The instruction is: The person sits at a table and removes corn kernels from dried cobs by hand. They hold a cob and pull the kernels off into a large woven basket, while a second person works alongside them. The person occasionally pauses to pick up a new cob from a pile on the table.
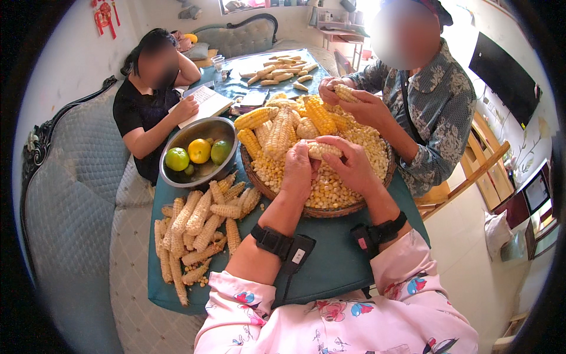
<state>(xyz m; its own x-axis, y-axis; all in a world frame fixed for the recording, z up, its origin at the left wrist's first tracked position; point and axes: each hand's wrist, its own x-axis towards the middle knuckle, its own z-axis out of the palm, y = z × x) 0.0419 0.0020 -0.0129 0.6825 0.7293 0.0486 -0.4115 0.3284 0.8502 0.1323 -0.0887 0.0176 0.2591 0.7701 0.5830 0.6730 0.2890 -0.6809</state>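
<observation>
Between my two hands is a pale corn cob, held over a round woven basket. My left hand grips its left end, and my right hand has its fingers curled over the right end. Loose corn kernels fill the basket beneath them. Whole ears of corn are heaped at its far left, among them a large pale ear and a deep yellow ear. Left of the basket, several stripped cobs lie piled on the green-covered table.
A metal bowl of green and yellow citrus fruit stands left of the basket. Across it, a person leans over an open notebook. Another person at right holds a corn cob. More cobs lie at the table's far end.
</observation>
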